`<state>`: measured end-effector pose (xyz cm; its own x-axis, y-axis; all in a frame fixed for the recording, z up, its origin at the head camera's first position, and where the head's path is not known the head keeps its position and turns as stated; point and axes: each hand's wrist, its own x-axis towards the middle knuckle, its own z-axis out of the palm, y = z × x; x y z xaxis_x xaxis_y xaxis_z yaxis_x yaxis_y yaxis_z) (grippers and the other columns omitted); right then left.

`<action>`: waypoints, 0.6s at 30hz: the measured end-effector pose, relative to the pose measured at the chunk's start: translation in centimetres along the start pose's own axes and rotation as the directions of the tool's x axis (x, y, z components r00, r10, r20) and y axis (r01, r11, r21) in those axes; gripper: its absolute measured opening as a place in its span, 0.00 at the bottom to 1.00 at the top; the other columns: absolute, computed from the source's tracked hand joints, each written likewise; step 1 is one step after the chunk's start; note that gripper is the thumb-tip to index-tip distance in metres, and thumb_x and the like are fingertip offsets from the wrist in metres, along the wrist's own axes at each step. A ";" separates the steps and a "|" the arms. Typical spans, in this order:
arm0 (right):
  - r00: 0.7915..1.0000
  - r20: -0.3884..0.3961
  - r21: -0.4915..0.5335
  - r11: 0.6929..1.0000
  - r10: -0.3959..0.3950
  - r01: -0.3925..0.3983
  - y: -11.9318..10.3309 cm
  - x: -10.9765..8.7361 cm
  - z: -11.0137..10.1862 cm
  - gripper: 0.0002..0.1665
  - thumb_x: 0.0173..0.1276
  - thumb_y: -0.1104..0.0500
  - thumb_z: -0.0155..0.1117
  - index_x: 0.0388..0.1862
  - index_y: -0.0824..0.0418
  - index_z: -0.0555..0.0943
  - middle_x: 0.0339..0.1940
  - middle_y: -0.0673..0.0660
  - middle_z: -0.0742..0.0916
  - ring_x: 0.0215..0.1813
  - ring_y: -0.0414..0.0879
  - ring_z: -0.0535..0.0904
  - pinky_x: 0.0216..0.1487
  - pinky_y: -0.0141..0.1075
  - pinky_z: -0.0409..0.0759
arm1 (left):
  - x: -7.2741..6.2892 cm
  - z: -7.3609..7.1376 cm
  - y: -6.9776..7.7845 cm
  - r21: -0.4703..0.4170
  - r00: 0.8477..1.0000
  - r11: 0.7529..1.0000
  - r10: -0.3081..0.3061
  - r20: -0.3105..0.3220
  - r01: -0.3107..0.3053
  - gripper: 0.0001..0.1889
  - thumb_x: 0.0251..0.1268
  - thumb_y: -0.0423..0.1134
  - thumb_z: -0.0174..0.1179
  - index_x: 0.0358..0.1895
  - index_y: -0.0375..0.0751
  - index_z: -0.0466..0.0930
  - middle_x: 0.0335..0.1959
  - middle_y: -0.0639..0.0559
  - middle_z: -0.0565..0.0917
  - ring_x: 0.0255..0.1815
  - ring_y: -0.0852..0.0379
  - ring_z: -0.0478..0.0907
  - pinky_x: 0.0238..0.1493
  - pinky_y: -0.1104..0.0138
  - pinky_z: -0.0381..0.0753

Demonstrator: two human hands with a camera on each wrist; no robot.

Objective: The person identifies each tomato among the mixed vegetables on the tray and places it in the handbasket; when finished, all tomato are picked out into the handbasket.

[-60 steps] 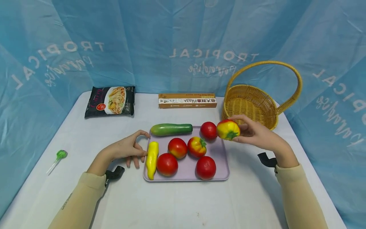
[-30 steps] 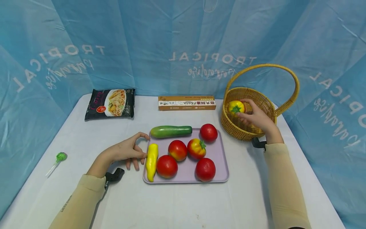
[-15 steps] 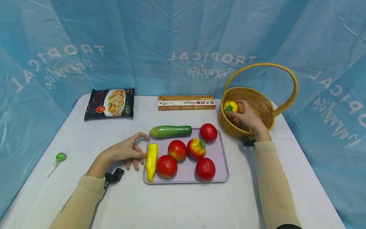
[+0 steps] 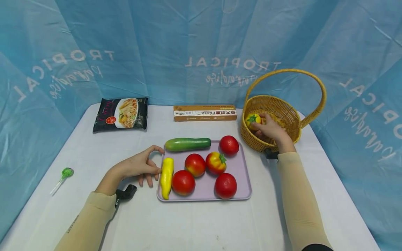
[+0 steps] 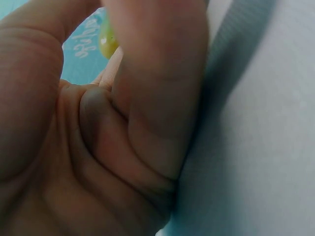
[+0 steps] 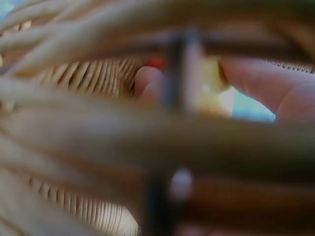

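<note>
Inside the yellow wicker basket [image 4: 296, 130], my right hand [image 4: 273, 129] grips a yellow and red bell pepper [image 4: 253, 119] low against the left wall. In the right wrist view, blurred wicker strands cover much of this hand, and the yellow pepper [image 6: 211, 86] shows between thumb and fingers. My left hand [image 4: 133, 165] rests at the left edge of a pale purple tray [image 4: 242, 170], index finger and thumb spread along its rim. Beside it on the tray lies a long yellow pepper [image 4: 167, 177]. The left wrist view shows mostly palm and fingers [image 5: 157, 88].
The tray also bears a green cucumber [image 4: 188, 144], another red-yellow bell pepper [image 4: 215, 162] and several round red fruits [image 4: 225, 185]. Behind stand a black noodle packet [image 4: 122, 115] and a pasta box [image 4: 205, 113]. A green lollipop [image 4: 67, 172] lies far left. The basket handle [image 4: 290, 70] arches high.
My right hand has carried the bell pepper from above the tray's right side into the basket, then lower and leftward to its left wall. The left hand has stayed at the tray.
</note>
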<state>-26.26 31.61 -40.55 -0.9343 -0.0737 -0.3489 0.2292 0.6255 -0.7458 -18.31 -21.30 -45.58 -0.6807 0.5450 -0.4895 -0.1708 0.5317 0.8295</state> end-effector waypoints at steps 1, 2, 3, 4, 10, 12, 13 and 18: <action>1.000 -0.004 -0.011 1.000 0.003 -0.003 0.0 0.0 0.0 0.51 0.81 0.40 0.58 0.87 0.59 0.44 0.35 0.53 0.83 0.36 0.43 0.80 0.49 0.37 0.79 | 0.0 0.0 0.0 -0.001 1.000 1.000 0.000 -0.002 0.000 0.37 0.73 0.44 0.67 0.76 0.54 0.52 0.34 0.42 0.90 0.27 0.43 0.91 0.21 0.67 0.84; 1.000 -0.007 -0.026 1.000 0.004 -0.004 0.0 -0.1 -0.1 0.52 0.82 0.39 0.57 0.87 0.60 0.43 0.34 0.53 0.83 0.37 0.44 0.81 0.52 0.40 0.79 | 0.0 0.0 0.0 -0.001 1.000 1.000 0.000 -0.002 0.000 0.37 0.73 0.44 0.66 0.76 0.54 0.52 0.34 0.42 0.90 0.27 0.43 0.91 0.21 0.67 0.84; 1.000 -0.014 -0.043 0.999 0.013 -0.013 0.0 -0.1 -0.2 0.53 0.81 0.37 0.56 0.88 0.60 0.43 0.33 0.53 0.84 0.38 0.45 0.81 0.57 0.43 0.78 | 0.0 0.1 0.1 0.000 1.000 1.000 0.002 0.000 -0.002 0.37 0.74 0.44 0.66 0.76 0.53 0.52 0.34 0.42 0.90 0.27 0.43 0.91 0.21 0.67 0.84; 1.000 -0.024 -0.065 0.998 0.019 -0.020 -0.1 -0.3 -0.2 0.54 0.81 0.36 0.56 0.88 0.60 0.42 0.33 0.53 0.85 0.40 0.46 0.82 0.61 0.46 0.78 | -0.1 0.1 0.1 0.000 1.000 1.000 0.001 0.002 -0.001 0.37 0.74 0.44 0.66 0.76 0.53 0.52 0.34 0.42 0.90 0.27 0.44 0.91 0.21 0.67 0.84; 0.995 -0.103 -0.145 0.989 0.006 -0.021 -0.5 -1.9 -1.1 0.55 0.80 0.32 0.55 0.89 0.59 0.44 0.40 0.63 0.89 0.45 0.57 0.83 0.63 0.56 0.78 | 0.1 0.1 0.2 -0.002 1.000 1.000 -0.004 0.003 0.004 0.38 0.73 0.45 0.68 0.76 0.54 0.52 0.35 0.42 0.91 0.27 0.44 0.91 0.22 0.67 0.85; 0.991 -0.131 -0.160 0.987 -0.009 -0.012 -0.8 -2.6 -1.5 0.55 0.79 0.31 0.54 0.89 0.59 0.45 0.41 0.65 0.89 0.43 0.59 0.83 0.55 0.52 0.79 | 0.1 0.1 0.3 0.000 1.000 1.000 -0.001 0.001 0.001 0.38 0.73 0.45 0.68 0.76 0.54 0.53 0.35 0.42 0.91 0.27 0.44 0.91 0.22 0.67 0.85; 0.989 -0.148 -0.172 0.985 -0.021 -0.005 -1.0 -3.0 -1.6 0.55 0.79 0.31 0.54 0.89 0.58 0.46 0.41 0.65 0.89 0.44 0.58 0.84 0.52 0.50 0.79 | 0.1 0.1 0.3 0.004 1.000 1.000 0.004 0.002 -0.004 0.38 0.73 0.45 0.68 0.76 0.54 0.52 0.35 0.42 0.91 0.27 0.44 0.91 0.22 0.67 0.85; 0.980 -0.177 -0.222 0.974 -0.085 0.044 -2.1 -4.8 -1.7 0.57 0.76 0.27 0.54 0.89 0.53 0.44 0.47 0.66 0.90 0.50 0.58 0.86 0.51 0.47 0.78 | 0.0 0.0 0.1 0.002 1.000 1.000 -0.003 -0.003 0.003 0.38 0.73 0.46 0.68 0.76 0.53 0.52 0.35 0.42 0.90 0.27 0.44 0.91 0.21 0.67 0.85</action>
<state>-22.74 31.97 -36.32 -0.9839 0.0125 -0.1782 0.1214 0.7787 -0.6156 -18.30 -21.30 -45.51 -0.6823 0.5415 -0.4911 -0.1716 0.5344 0.8276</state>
